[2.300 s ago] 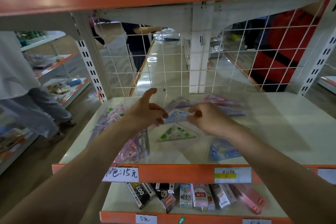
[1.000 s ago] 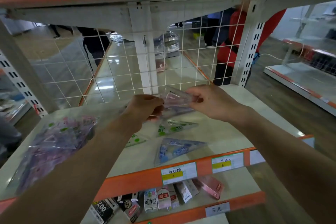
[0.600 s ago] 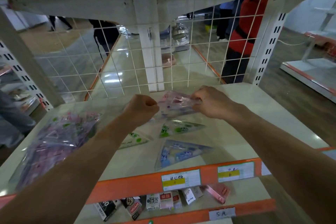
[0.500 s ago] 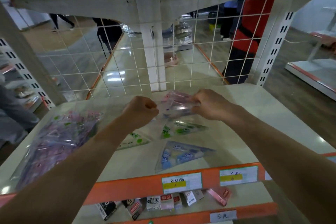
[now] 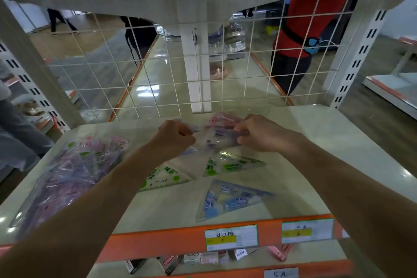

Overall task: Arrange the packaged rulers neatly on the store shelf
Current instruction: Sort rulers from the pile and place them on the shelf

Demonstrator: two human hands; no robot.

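The left hand [image 5: 173,140] and right hand [image 5: 264,134] had brought the pink ruler packets [image 5: 220,133] down low over the far middle of the shelf [image 5: 338,153], fingers curled tightly round each end. Setting them down looked next; a blue packet [image 5: 230,201] lay loose nearer.

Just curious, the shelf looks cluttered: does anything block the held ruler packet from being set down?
Partly. Left hand and right hand grip the ruler packet; a green packet lies on the shelf just in front of it. The bare shelf to the right looks free.
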